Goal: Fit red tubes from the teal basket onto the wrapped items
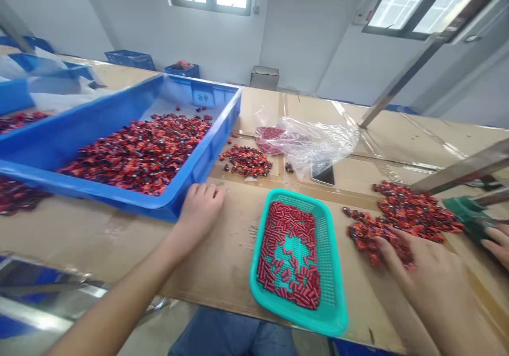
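My left hand [202, 207] rests on the table against the near right corner of a big blue tray [222, 128]. Its fingers are curled together and their tips are hidden, so what they hold, if anything, does not show. My right hand [433, 268] lies over the near part of a heap of small orange-red and black parts [417, 210], thumb and fingers apart among the pieces. Between my hands stands a green plastic basket [336, 271] holding many short dark red tubes [288, 221]. More orange-red and black parts [147, 147] fill the blue tray.
Beyond the basket are a smaller pile of parts [248, 160], a clear plastic bag [326, 139] with dark red pieces, and a phone [324, 173]. At right, another person's hand [499, 242] touches a green tool [467, 215]. Metal posts [413, 75] rise from the table.
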`<state>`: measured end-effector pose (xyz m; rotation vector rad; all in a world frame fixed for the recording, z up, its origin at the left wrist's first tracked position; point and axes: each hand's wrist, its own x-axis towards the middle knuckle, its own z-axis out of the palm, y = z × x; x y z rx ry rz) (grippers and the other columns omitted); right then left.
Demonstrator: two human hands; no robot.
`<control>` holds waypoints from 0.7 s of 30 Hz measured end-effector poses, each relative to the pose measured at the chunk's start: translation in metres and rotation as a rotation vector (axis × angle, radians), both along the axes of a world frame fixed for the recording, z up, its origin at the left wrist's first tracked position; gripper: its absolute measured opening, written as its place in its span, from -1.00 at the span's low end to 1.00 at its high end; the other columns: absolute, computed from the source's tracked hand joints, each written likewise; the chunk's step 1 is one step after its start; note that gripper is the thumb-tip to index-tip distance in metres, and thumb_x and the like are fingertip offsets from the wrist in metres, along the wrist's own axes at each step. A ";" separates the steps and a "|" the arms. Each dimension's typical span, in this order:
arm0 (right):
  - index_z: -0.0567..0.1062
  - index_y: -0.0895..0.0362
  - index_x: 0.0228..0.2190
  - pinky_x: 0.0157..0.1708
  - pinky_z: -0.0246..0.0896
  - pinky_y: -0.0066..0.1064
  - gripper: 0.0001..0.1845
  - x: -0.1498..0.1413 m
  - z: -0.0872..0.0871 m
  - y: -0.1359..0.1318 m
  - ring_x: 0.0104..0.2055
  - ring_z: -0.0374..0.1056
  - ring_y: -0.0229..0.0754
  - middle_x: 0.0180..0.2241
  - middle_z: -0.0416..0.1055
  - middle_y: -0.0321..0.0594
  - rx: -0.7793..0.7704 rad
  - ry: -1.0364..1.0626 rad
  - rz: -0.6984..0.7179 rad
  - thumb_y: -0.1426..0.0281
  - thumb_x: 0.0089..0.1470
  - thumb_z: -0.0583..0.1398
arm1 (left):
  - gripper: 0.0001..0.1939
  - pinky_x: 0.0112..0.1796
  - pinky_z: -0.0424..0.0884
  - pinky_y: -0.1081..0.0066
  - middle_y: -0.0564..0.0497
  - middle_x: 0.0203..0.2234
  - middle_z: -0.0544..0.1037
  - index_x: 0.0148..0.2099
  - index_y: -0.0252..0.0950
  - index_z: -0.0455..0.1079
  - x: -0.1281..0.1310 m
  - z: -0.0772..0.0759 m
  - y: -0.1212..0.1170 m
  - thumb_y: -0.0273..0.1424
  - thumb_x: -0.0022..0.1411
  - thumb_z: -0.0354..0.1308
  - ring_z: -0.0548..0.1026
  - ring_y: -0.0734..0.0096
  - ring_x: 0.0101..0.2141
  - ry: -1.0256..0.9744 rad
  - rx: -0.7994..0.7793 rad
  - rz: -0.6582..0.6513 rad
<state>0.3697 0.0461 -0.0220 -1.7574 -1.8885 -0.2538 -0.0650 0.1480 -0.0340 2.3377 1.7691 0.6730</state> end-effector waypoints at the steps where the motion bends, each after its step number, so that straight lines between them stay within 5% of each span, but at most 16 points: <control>1: 0.56 0.08 -0.21 -0.22 0.27 0.04 -0.47 -0.016 0.003 -0.004 -0.23 0.45 0.23 -0.29 0.56 0.12 0.025 -0.027 0.031 -0.06 0.36 0.02 | -0.84 0.07 0.45 -0.08 -0.13 -0.12 0.62 -0.07 -0.32 0.51 0.002 0.003 -0.002 -0.38 0.43 0.14 0.57 0.06 -0.02 -0.062 -0.021 -0.013; 5: 0.56 -0.04 -0.14 -0.11 0.27 -0.19 -0.76 -0.089 0.012 -0.015 -0.13 0.48 -0.04 -0.20 0.61 -0.20 -0.109 -0.100 0.335 0.22 0.43 0.10 | -0.77 -0.06 0.53 0.02 -0.16 -0.18 0.63 -0.09 -0.29 0.49 0.011 0.013 -0.020 -0.32 0.32 0.08 0.62 0.06 -0.14 -0.366 -0.159 -0.090; 7: 0.57 -0.03 -0.22 -0.11 0.20 -0.18 -0.94 -0.117 0.011 -0.015 -0.17 0.47 -0.03 -0.28 0.61 -0.29 -0.154 -0.180 0.400 0.29 0.31 0.26 | -0.72 -0.15 0.58 0.14 -0.13 -0.22 0.65 -0.08 -0.28 0.49 0.017 0.018 -0.033 -0.23 0.32 0.07 0.64 0.14 -0.21 -0.515 -0.267 -0.122; 9: 0.56 0.01 -0.32 -0.12 0.16 -0.14 -0.89 -0.133 0.007 -0.013 -0.23 0.45 0.01 -0.37 0.60 -0.30 -0.157 -0.247 0.409 0.31 0.14 0.39 | -0.69 -0.17 0.61 0.21 -0.10 -0.27 0.67 -0.10 -0.28 0.51 0.022 0.022 -0.045 -0.19 0.32 0.07 0.67 0.19 -0.22 -0.643 -0.386 -0.142; 15: 0.46 0.08 -0.53 -0.23 0.11 -0.17 -0.76 -0.135 -0.013 -0.006 -0.39 0.39 -0.05 -0.52 0.52 -0.27 -0.142 -0.289 0.443 0.62 -0.02 0.34 | -0.68 -0.11 0.63 0.28 -0.13 -0.17 0.71 -0.07 -0.29 0.53 0.033 0.026 -0.076 -0.18 0.24 0.23 0.71 0.20 -0.14 -0.911 -0.654 -0.138; 21: 0.44 0.10 -0.48 -0.26 0.16 -0.18 -0.81 -0.136 -0.009 -0.006 -0.39 0.41 -0.03 -0.50 0.49 -0.23 -0.170 -0.185 0.454 0.56 0.13 0.20 | -0.83 -0.19 0.60 0.50 0.02 -0.31 0.67 -0.28 -0.24 0.49 0.039 0.029 -0.097 -0.40 0.11 0.43 0.68 0.38 -0.21 -1.204 -0.674 -0.101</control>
